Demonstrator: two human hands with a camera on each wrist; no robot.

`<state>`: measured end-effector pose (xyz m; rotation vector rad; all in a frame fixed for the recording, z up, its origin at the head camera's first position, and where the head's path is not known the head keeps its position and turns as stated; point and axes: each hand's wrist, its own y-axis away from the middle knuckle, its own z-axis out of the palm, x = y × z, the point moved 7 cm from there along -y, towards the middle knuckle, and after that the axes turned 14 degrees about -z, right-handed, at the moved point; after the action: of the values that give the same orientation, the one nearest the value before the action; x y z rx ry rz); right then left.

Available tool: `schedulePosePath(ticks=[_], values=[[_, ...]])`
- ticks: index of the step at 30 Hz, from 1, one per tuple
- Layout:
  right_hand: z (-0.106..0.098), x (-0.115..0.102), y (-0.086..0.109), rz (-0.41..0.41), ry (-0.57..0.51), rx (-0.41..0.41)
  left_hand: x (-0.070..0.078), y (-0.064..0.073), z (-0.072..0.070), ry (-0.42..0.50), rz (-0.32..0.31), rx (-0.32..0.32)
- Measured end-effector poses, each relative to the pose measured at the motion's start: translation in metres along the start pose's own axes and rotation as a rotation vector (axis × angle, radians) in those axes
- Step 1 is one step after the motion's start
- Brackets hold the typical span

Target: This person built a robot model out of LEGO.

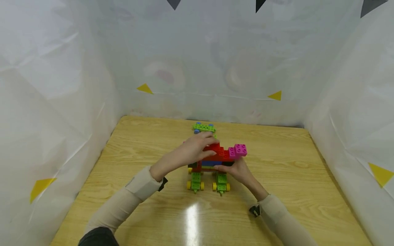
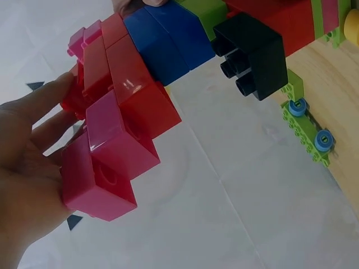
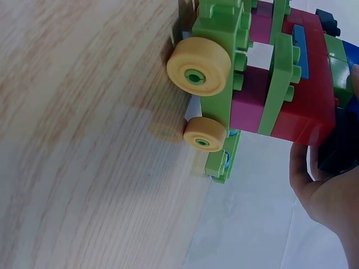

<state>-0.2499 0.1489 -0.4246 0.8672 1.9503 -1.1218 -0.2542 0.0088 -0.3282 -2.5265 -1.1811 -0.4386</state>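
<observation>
A tall toy brick build (image 1: pixel 212 163) stands on the table on two green wheeled bases (image 1: pixel 221 182) with yellow wheels. Its upper part is stepped red bricks (image 2: pixel 132 84) with pink bricks (image 1: pixel 240 150) sticking out at the side. Below come blue bricks (image 2: pixel 168 42), black bricks (image 2: pixel 255 56) and a red lower body (image 3: pixel 308 101). My left hand (image 1: pixel 197 147) reaches over the top, fingers and thumb about the upper red bricks. My right hand (image 1: pixel 241 171) grips the middle from the right, thumb in front along the blue layer, beside a black brick.
Behind the build lies a green wheeled base (image 1: pixel 204 127) with blue wheels, near the table's back edge. The wooden table (image 1: pixel 147 136) is enclosed at the back and sides by white sheeting (image 1: pixel 209 61) with yellow and dark triangles.
</observation>
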Motion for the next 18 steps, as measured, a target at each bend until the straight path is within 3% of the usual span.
schedulePosePath(ticks=[4, 12, 18], values=[[0.0009, 0.001, 0.0013, 0.012, -0.017, -0.005, -0.0051, 0.0006, 0.0014, 0.041, -0.022, -0.031], [0.0013, -0.0009, 0.0, -0.006, 0.01, 0.001, -0.0041, 0.0005, -0.0038, 0.086, 0.025, -0.002], [0.0026, -0.0018, -0.0013, -0.018, 0.008, 0.003, -0.0039, -0.0001, -0.0067, 0.092, 0.021, -0.013]])
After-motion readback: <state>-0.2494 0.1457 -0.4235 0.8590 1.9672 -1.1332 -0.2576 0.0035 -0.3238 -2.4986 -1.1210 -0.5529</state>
